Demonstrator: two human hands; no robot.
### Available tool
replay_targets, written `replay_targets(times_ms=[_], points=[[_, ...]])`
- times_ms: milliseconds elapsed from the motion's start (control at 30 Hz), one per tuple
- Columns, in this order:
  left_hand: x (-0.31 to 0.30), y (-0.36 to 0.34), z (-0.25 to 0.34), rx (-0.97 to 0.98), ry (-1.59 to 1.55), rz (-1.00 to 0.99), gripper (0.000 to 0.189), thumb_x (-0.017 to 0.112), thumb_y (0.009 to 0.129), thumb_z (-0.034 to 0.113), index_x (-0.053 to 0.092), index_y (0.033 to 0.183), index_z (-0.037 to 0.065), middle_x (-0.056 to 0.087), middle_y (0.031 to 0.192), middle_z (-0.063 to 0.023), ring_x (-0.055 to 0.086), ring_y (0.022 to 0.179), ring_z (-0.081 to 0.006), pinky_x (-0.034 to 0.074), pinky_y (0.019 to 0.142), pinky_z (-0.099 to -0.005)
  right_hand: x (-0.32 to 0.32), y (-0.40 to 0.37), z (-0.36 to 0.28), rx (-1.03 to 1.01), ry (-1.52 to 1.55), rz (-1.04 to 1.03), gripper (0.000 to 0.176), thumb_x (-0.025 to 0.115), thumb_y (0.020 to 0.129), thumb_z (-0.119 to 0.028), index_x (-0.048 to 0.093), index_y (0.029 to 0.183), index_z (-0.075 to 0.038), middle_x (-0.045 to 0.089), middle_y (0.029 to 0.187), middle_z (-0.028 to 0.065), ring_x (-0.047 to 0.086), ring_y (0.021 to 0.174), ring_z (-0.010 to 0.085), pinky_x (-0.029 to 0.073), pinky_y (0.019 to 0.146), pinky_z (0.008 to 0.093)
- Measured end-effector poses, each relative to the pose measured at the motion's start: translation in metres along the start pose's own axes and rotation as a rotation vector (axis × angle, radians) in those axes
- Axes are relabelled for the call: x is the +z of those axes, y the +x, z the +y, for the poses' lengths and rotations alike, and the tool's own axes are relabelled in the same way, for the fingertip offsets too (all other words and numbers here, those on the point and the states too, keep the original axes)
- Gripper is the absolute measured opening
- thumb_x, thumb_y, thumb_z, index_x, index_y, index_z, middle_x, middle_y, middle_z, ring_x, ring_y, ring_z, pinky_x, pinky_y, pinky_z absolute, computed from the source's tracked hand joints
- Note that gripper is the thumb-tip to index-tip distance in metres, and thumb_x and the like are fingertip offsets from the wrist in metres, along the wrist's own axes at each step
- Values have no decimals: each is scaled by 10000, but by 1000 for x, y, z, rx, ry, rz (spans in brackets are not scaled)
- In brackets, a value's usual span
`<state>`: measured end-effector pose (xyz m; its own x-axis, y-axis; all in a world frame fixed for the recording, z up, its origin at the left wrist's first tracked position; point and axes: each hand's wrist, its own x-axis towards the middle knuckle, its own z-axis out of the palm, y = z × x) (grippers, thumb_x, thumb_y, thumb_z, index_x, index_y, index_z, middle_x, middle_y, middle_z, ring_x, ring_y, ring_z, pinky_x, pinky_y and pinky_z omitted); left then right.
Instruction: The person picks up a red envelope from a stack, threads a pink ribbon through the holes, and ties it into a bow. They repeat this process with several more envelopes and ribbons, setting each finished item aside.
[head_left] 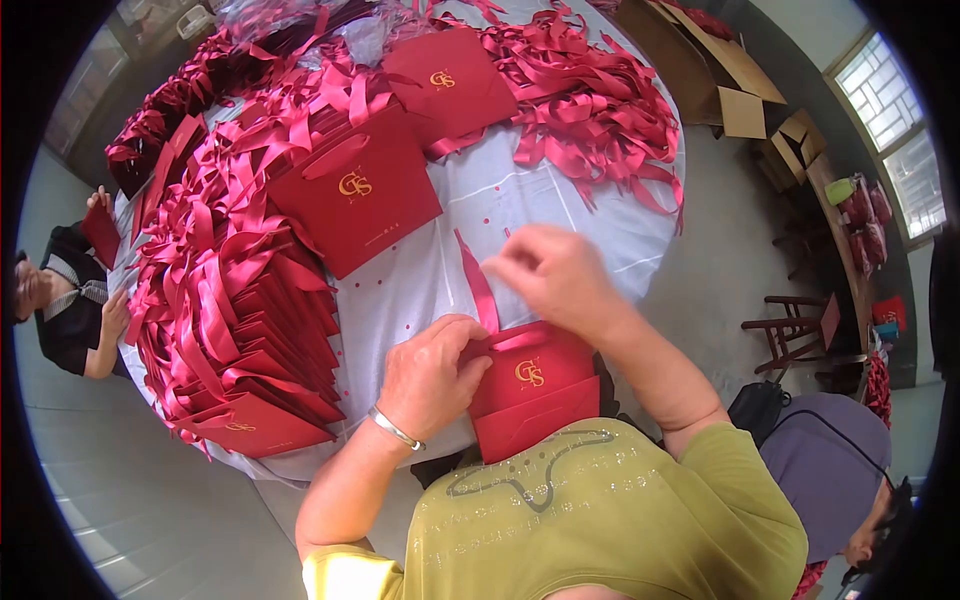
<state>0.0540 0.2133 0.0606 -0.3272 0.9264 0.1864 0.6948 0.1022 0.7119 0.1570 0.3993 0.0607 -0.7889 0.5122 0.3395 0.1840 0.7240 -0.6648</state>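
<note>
A red paper gift bag [533, 373] with a gold emblem lies flat against the near edge of the table, in front of my body. My left hand [435, 375] is closed on its upper left corner, thumb on the front. From the bag's top a pink-red ribbon [478, 285] runs up across the cloth between my hands. Just right of it, above the bag, my right hand [560, 280] is raised with its fingers pinched together. Whether a ribbon end is in that pinch cannot be made out.
A large stack of red bags with ribbon handles [240, 290] covers the table's left. More bags [450, 85] and a ribbon pile [590, 100] lie behind on the white tablecloth [400, 300]. Co-workers sit at left [75, 290] and right [825, 470]. A wooden stool [795, 330] stands right.
</note>
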Motion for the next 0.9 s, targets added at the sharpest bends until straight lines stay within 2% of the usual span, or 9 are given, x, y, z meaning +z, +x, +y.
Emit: replay_targets(times_ms=[100,167,200,267,567,633,733,833,900], points=[[1,-1,0,-6,-4,2,295,783,728,79,659,994,46,687,990,-59,575,566,-184,480,562,-317,-35,0,7,124,31,70,283,748,859,-254,662,778,3,636,690,130,583,582,213,464,573,349],[0,-1,3,1,-4,12,294,783,730,81,659,994,45,687,992,-60,577,569,-185,481,562,-317,-53,-3,13,273,-180,-117,362,750,822,-382,704,730,-35,668,668,136,655,625,299,504,607,400],[-2,-1,6,-32,5,-19,269,766,746,82,651,988,55,681,988,-64,627,698,-242,515,636,-354,-54,-5,17,305,-183,-218,393,756,804,-410,719,724,-27,672,652,148,662,613,296,512,615,394],[-2,0,8,-59,19,-45,244,748,762,84,644,982,65,675,984,-68,678,828,-298,549,710,-390,-52,-13,17,299,-52,-383,324,750,838,-296,698,760,14,649,638,107,589,577,146,473,579,326],[0,0,4,-71,7,-81,249,739,774,87,635,999,65,665,1030,-77,667,861,-324,546,721,-409,-25,-28,17,315,123,-130,236,734,867,-191,680,793,26,642,653,64,566,617,90,462,574,279],[5,-2,-1,16,-25,26,261,770,757,85,646,982,40,665,926,-84,596,599,-201,490,579,-331,-27,-35,13,295,126,-59,212,731,874,-173,676,801,18,640,660,50,558,620,84,459,573,273],[2,-1,-1,-84,9,17,198,757,786,103,648,937,38,653,858,-101,610,621,-229,491,588,-343,-50,-60,12,294,184,180,263,782,838,-170,628,715,3,603,612,29,538,590,78,450,548,270],[3,0,-3,-85,10,48,158,747,803,120,650,896,37,649,818,-119,624,649,-266,493,602,-368,-74,-109,24,485,144,17,259,794,827,-180,632,725,-5,591,633,-11,501,606,50,440,545,255],[6,-1,-6,-76,7,68,154,746,803,121,652,893,38,656,830,-123,623,654,-280,492,606,-379,-79,-140,15,776,275,-120,257,795,835,-194,643,727,-18,598,649,-36,512,612,45,448,553,246]])
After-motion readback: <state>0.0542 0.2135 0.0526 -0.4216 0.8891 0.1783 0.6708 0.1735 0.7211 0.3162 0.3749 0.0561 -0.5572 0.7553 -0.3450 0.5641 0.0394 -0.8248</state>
